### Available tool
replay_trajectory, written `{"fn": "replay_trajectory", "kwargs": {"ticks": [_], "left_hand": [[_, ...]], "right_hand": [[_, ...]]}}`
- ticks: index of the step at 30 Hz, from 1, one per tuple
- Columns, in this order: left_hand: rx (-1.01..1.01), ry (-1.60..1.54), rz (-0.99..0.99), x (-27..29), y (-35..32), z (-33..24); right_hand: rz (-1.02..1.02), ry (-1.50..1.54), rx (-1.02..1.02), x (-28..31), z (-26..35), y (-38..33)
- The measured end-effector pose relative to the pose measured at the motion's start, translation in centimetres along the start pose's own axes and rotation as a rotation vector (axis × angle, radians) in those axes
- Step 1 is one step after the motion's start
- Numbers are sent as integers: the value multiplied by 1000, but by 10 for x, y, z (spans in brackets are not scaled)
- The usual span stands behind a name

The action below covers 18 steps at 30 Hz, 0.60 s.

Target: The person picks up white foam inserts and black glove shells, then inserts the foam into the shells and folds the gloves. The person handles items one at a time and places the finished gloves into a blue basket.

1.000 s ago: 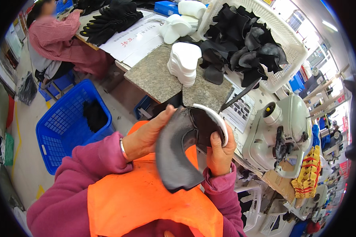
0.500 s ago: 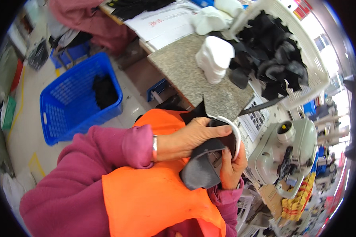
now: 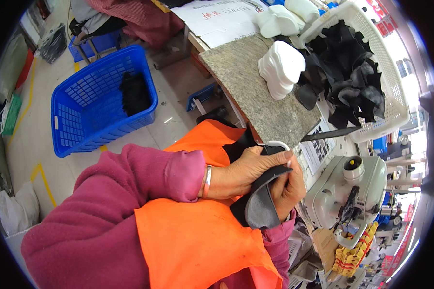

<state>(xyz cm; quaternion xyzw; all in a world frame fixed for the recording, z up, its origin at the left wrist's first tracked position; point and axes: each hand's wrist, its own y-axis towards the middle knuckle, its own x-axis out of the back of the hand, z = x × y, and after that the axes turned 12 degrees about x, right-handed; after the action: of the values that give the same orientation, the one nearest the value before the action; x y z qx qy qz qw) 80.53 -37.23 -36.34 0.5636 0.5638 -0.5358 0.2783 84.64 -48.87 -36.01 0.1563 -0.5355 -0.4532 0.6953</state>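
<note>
Both hands are at a curved black fabric piece [image 3: 261, 204] with a grey inner face, held above my orange apron. My left hand [image 3: 243, 171] grips its upper part, the thumb pressed over the edge. My right hand [image 3: 290, 185] is closed on the other side, its fingers curled and partly hidden by the fabric. A thin white foam piece [image 3: 278, 144] shows its rim at the top of the black fabric, between my hands. On the bench corner beyond stands a stack of white moulded foam pieces [image 3: 280, 67].
A white basket [image 3: 395, 91] full of black fabric pieces [image 3: 342, 72] sits on the stone-topped bench [image 3: 241, 72]. A grey-green sewing machine [image 3: 335, 190] stands at right. On the floor at left is a blue basket [image 3: 77, 125] with dark material inside.
The view has shifted, so the bench and baskets sit differently. My right hand has curled in closer to my left, and less of the white foam rim shows.
</note>
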Motion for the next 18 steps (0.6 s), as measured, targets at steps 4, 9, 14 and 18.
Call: {"fn": "replay_trajectory", "kwargs": {"ticks": [4, 9, 14, 18], "left_hand": [[95, 56, -39, 6, 2, -5], [68, 64, -26, 10, 8, -18], [127, -33, 93, 9, 3, -50], [252, -54, 180, 5, 0, -59]], "right_hand": [[-2, -105, 41, -8, -2, 5], [-31, -96, 22, -1, -4, 11], [-465, 791, -528, 16, 1, 16], [-243, 879, -725, 13, -4, 12]]}}
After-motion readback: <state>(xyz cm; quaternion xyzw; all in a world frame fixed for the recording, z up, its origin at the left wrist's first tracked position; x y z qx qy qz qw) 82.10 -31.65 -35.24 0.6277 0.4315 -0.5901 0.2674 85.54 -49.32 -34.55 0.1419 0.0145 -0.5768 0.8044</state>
